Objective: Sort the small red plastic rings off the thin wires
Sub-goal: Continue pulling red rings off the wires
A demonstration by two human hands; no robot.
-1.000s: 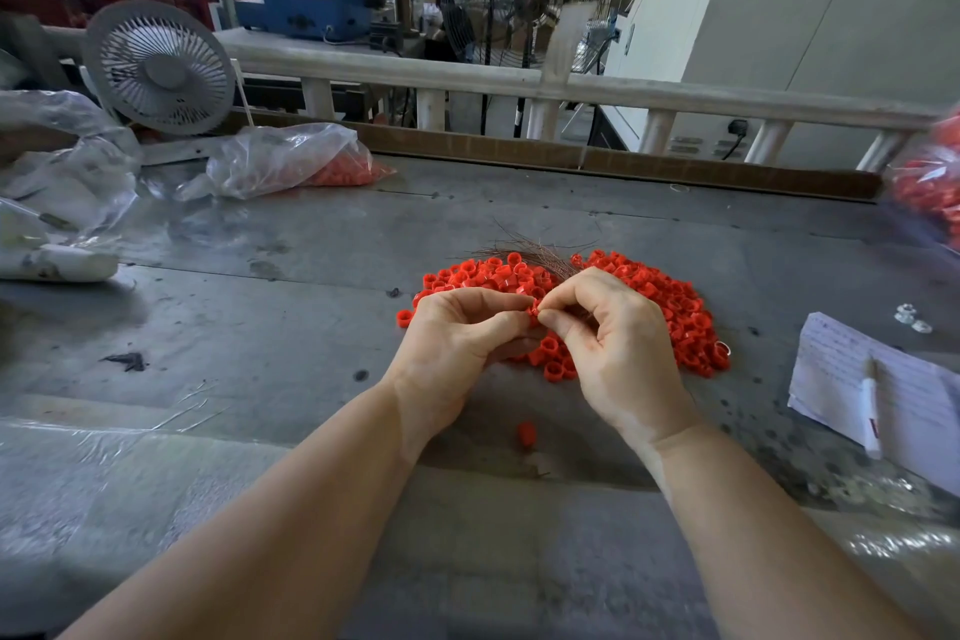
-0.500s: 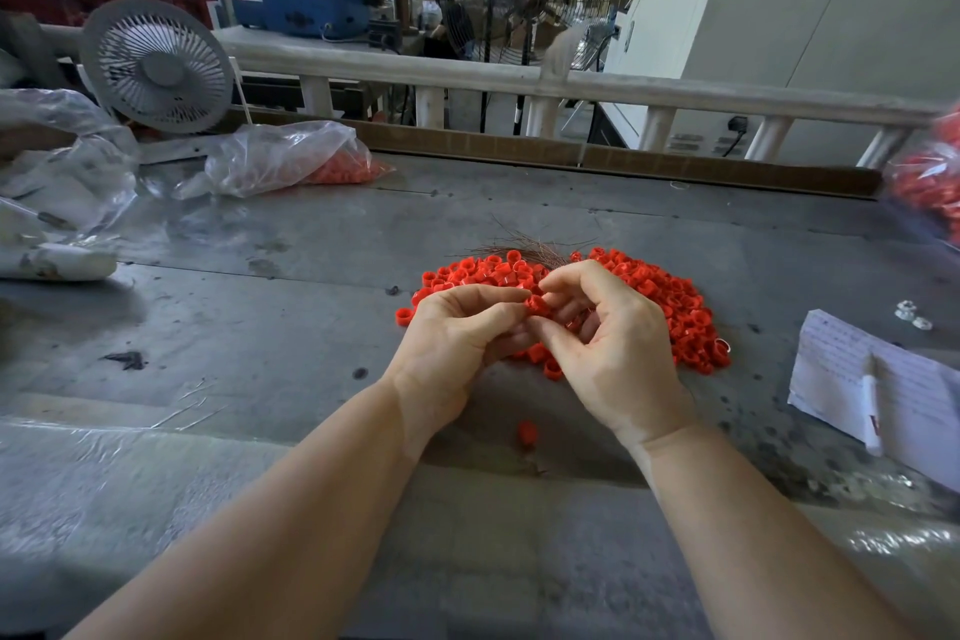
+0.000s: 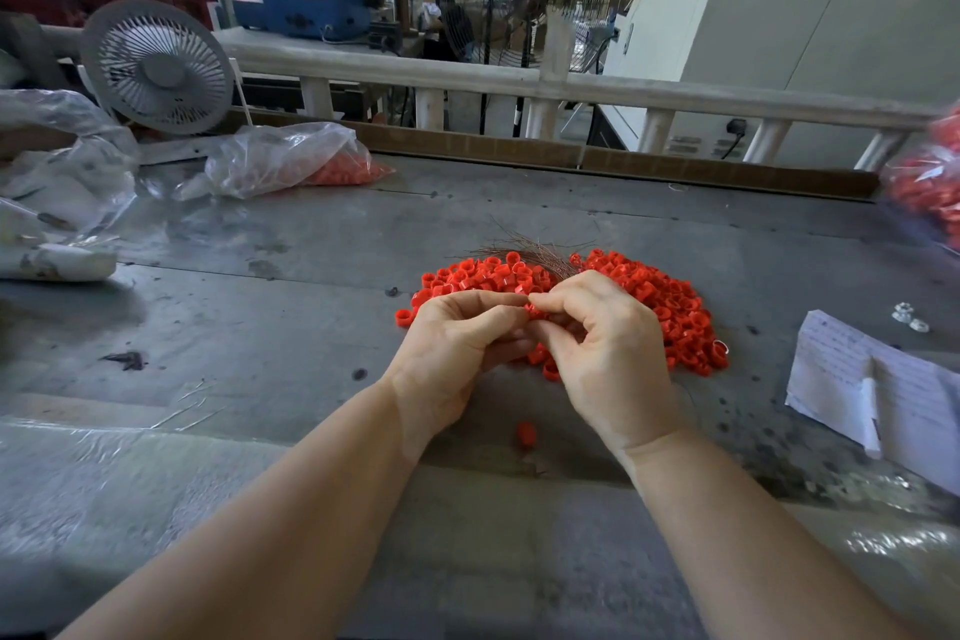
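Currently both hands meet just above the near edge of the ring pile on the grey table. Left hand and right hand have fingers curled inward, tips nearly touching, pinching a red ring between them; whether a wire runs through that ring is too fine to tell. Bundle of thin wires lies at the far side of the pile, partly on top of it, ends fanned toward the back of the table. One stray ring sits alone on the table, nearer the body than the hands. Judged step: mid-cycle, working a single ring free (the pile looks large, so much sorting is probably done, though the share left cannot be gauged). Next move would call for a steady pinch on the ring with one hand while the other draws any wire straight out, then dropping the ring onto the pile and reaching to the bundle for another. Risk: rings are small and smooth, likely to roll off like the stray one. Also noted: paper with a pen at right, a bag of red rings and a small fan at far left.
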